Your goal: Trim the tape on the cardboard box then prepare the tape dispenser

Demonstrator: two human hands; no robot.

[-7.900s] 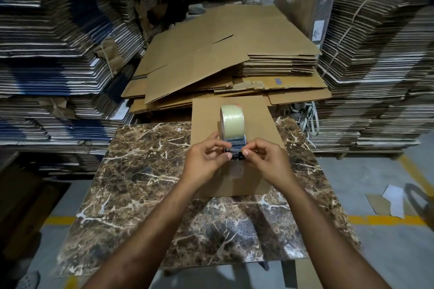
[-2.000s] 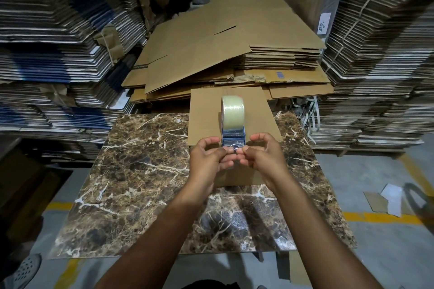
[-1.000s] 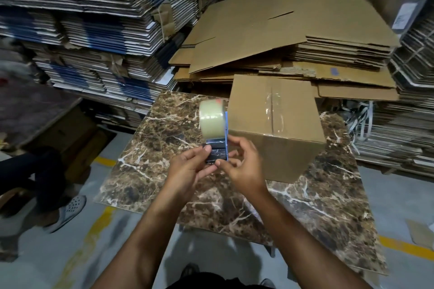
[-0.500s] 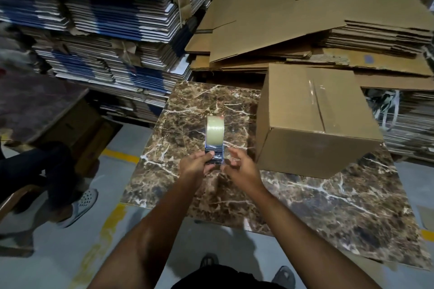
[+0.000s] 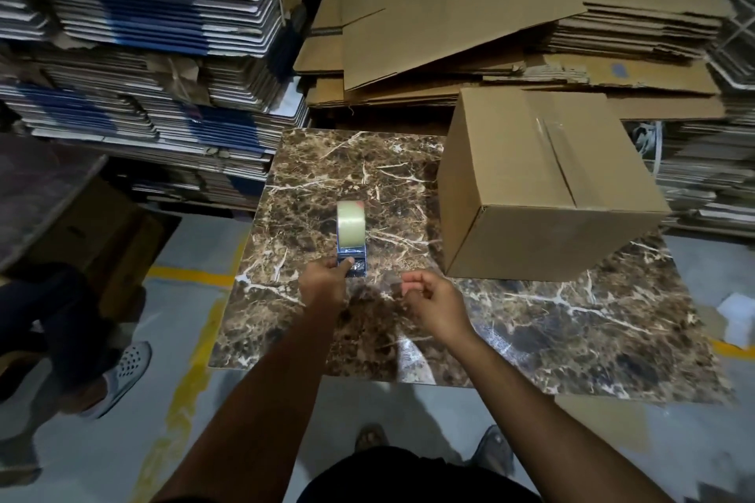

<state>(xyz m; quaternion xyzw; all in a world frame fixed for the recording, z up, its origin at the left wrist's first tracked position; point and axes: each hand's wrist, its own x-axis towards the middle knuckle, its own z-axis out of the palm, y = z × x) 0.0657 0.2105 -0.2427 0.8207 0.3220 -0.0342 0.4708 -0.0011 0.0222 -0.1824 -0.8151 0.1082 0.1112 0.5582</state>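
Stacked flat cardboard (image 5: pixel 449 12) walls in the whole back of this dim storeroom, bundles of it piled high, with loose brown sheets lying sloped on top. Our landmark is the cardboard box (image 5: pixel 543 180), standing closed on the far right part of the brown marble-patterned surface (image 5: pixel 551 319). A strip of clear tape (image 5: pixel 549 135) runs along its top seam, and nothing hangs loose from it that we can see, so we judge the trimming done and the dispenser to be the step in hand.

Left of the box and a little nearer to us — clear of it, not touching — the tape dispenser (image 5: pixel 351 245) stands on the surface, its pale roll upright and edge-on to us, the blue frame at its near end. Our left hand (image 5: pixel 325 286) is closed on that near end, thumb and fingers pinching the frame. We reckon this grip steadies the tool so that the tape end can be drawn out.

Our right hand (image 5: pixel 433 302) hangs in front of the box, near the dispenser but apart from it, fingers loosely curled and holding nothing that we can make out. If a clear tape end is pinched there, the light is too poor to show it.

Beyond the surface's left edge, grey concrete floor carries a yellow painted line (image 5: pixel 188 282), and another person's sandalled foot (image 5: pixel 122 372) rests beside it.
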